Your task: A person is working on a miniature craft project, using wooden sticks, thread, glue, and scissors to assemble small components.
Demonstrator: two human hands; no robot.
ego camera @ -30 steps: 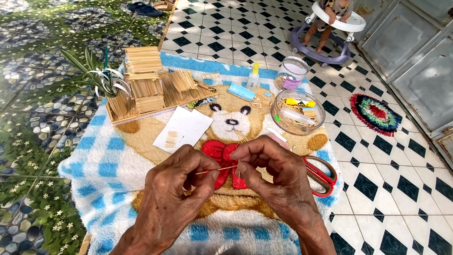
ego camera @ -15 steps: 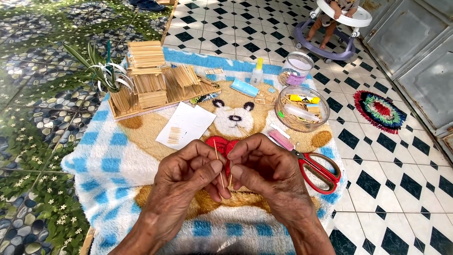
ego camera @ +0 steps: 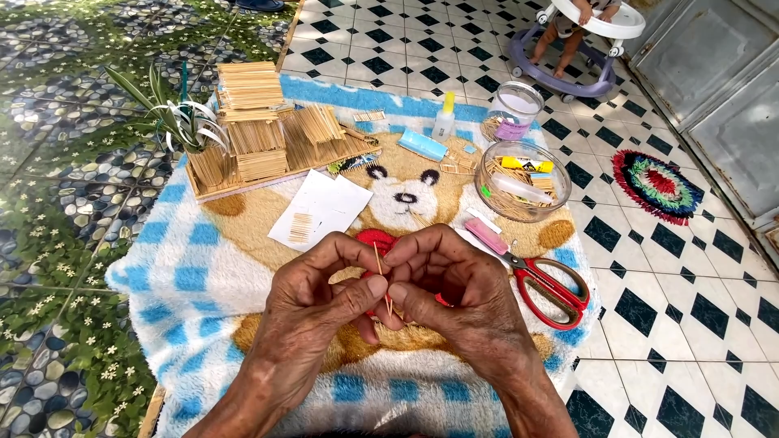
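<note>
Both my hands meet over a blue checked blanket [ego camera: 195,268] printed with a teddy bear. My left hand [ego camera: 316,304] and my right hand [ego camera: 450,296] pinch one thin wooden stick [ego camera: 381,280] between thumbs and fingertips; it stands nearly upright. Behind my hands lies a white paper sheet [ego camera: 320,209] with a small row of sticks on it. A model house of sticks [ego camera: 260,130] stands on a board at the far left of the blanket.
Red-handled scissors [ego camera: 544,280] lie right of my hands, beside a pink flat object. A clear bowl [ego camera: 521,182] holds sticks and tubes; a jar [ego camera: 515,109], a glue bottle [ego camera: 444,118] and a blue tube [ego camera: 422,146] lie behind. A child in a walker [ego camera: 580,40] is at the far right.
The stick has turned from lying almost level between my hands to standing nearly upright. My hands have drawn closer together and a little nearer to me.
</note>
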